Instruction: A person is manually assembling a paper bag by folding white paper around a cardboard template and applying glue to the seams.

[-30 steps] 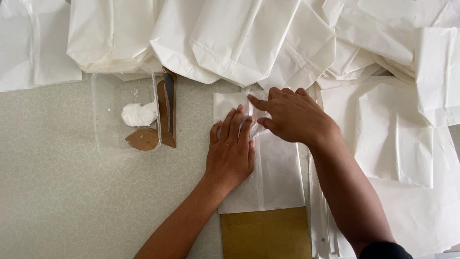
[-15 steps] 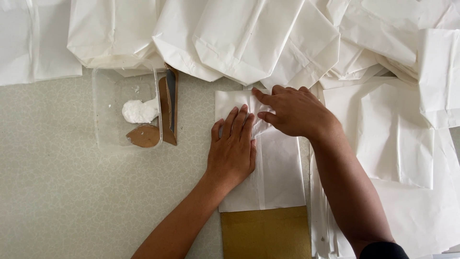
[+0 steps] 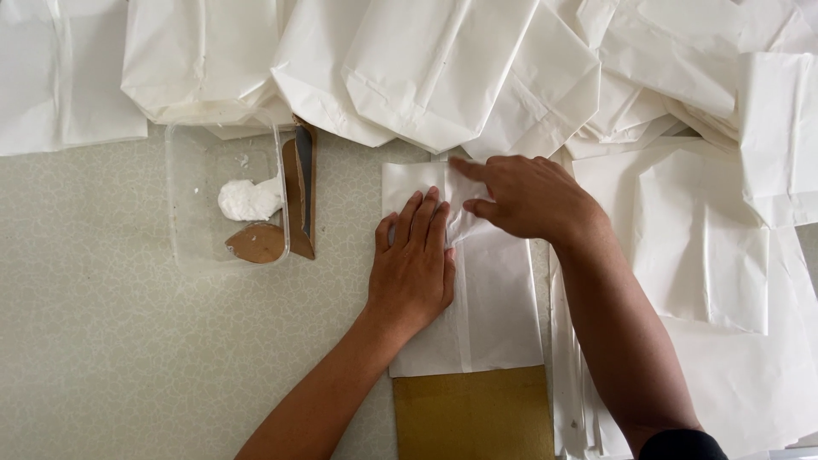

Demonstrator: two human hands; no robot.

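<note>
Far left of the white paper bag (image 3: 477, 290), a clear plastic tray (image 3: 192, 230) sits on the desk (image 3: 102, 341), holding a white paste lump (image 3: 247, 200) and a brown cardboard scraper (image 3: 256, 244). The bag lies flat at desk centre over a brown cardboard template (image 3: 473, 413). Left hand (image 3: 413, 268) presses flat on it, fingers together and extended. Right hand (image 3: 528, 198) pinches the bag's top flap, fingers closed on the paper. Likely step: folding the end flap. Next calls for a firm crease. Right of it: loose white sheets (image 3: 707, 255).
</note>
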